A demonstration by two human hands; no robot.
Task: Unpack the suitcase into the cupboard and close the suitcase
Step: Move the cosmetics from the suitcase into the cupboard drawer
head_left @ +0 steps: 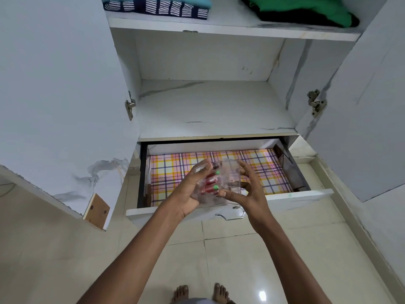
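Clear case (217, 183) — perhaps lipsticks — over drawer (302, 195)

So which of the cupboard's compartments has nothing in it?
The middle shelf: bare marble-patterned board. The top shelf carries folded clothes, and the open drawer below has a checked liner.

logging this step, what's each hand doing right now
Left hand: closed on the clear plastic pouch of small red bottles, over the open drawer.
Right hand: closed on the same pouch.
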